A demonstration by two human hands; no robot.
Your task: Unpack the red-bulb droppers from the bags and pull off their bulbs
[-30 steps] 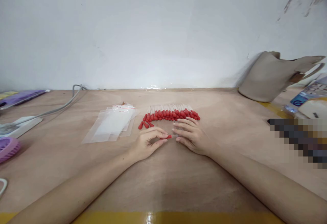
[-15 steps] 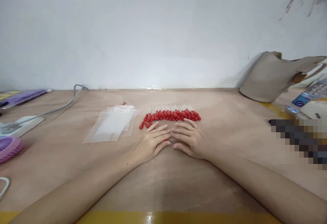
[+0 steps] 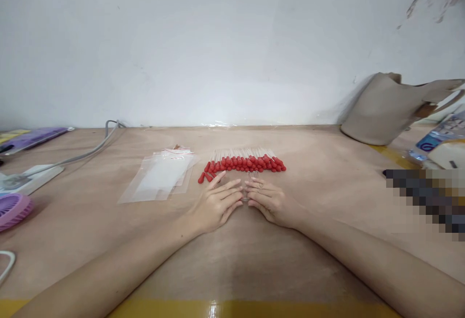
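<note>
At the frame's centre the left hand (image 3: 218, 205) and right hand (image 3: 268, 200) lie fingers slightly bent, tips nearly meeting around a clear tube (image 3: 245, 199); whether either pinches it, I cannot tell. Just above lie red-bulbed droppers (image 3: 244, 163), overlapping past counting, with three bulbs (image 3: 201, 177) apart at lower left.

1. Red bulbs (image 3: 244, 164), clock centre: smooth, rubbery, nearly matt.
2. Stems (image 3: 247, 153), twelve o'clock of them: translucent.
3. Bags (image 3: 156, 177), eight o'clock: thin clear plastic.
4. Tape (image 3: 181, 309), six o'clock: glossy.
5. Tote (image 3: 378, 110), three o'clock: matt, leather-like.
6. Worktop (image 3: 232, 260): smooth, faint sheen.
</note>
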